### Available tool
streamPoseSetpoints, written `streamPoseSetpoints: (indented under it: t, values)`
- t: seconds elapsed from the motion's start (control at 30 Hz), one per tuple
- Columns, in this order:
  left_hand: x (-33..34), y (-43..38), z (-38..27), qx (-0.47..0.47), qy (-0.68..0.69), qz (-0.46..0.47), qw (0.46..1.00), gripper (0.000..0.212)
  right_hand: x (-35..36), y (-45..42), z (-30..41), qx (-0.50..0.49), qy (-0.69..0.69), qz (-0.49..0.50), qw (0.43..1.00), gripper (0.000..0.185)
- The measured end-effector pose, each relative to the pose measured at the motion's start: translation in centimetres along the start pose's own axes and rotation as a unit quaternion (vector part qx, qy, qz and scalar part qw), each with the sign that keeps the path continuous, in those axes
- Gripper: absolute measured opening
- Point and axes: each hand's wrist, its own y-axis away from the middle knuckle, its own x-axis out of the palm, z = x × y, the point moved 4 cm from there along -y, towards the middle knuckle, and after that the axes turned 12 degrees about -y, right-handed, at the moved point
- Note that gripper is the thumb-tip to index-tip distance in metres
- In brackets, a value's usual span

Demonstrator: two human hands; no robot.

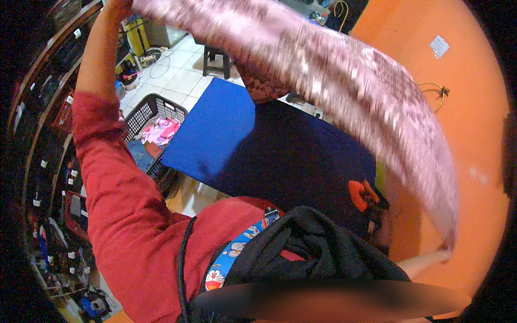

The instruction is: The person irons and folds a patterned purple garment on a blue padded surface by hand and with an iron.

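A long pink and brown patterned cloth [323, 68] is spread in an arc across the upper and right view, blurred by motion. My left hand [123, 6], partly cut off by the top edge, grips its upper left end. Far to the right, my right hand [444, 254] is closed around the other end, small and blurred. Below the raised cloth lies a board with a blue cover [218, 121], much of it in dark shadow. An orange and black object [359, 196], possibly an iron, sits near the right end of the board.
A black plastic laundry basket [177, 108] with folded clothes stands left of the board. Behind it are a dark stool [217, 60] and cables [151, 58] on the tiled floor. Shelves [44, 117] line the left side; an orange wall [476, 121] curves along the right.
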Motion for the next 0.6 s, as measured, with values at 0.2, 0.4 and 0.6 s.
streamPoseSetpoints:
  t: [0.2, 0.4, 0.6]
  values:
    - [-3.5, 11.2, 9.2, -0.085, -0.269, 0.009, 0.959, 0.046, 0.0, 1.5, -2.6, 0.037, 0.021, 0.016, 0.999, 0.026]
    - [1.6, 23.0, 19.0, -0.272, -0.2, 0.112, 0.935, 0.052, -0.9, 2.3, -3.3, 0.042, 0.046, 0.019, 0.998, 0.026]
    - [7.5, 29.7, 30.5, -0.443, -0.186, 0.196, 0.855, 0.051, -1.6, 2.4, -3.9, 0.042, 0.055, 0.018, 0.997, 0.026]
